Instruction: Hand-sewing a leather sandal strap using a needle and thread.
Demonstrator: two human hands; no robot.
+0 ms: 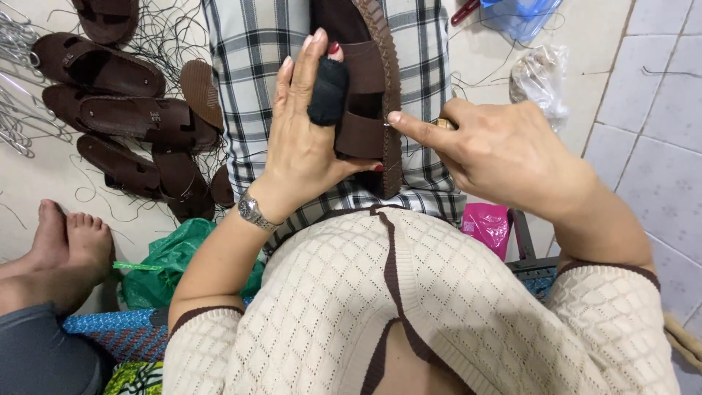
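Brown sandal (369, 95): dark straps, braided stitched edge, upright on plaid lap. Left hand (311, 139) grasps its straps; black sleeve on one finger. Right hand (497, 150) pinches needle at its edge.

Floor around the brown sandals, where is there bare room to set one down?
Bare tile lies right of the right hand, past the clear bag. It is crowded left of the left hand: sandal pile, loose thread, wire hooks, another person's bare feet.
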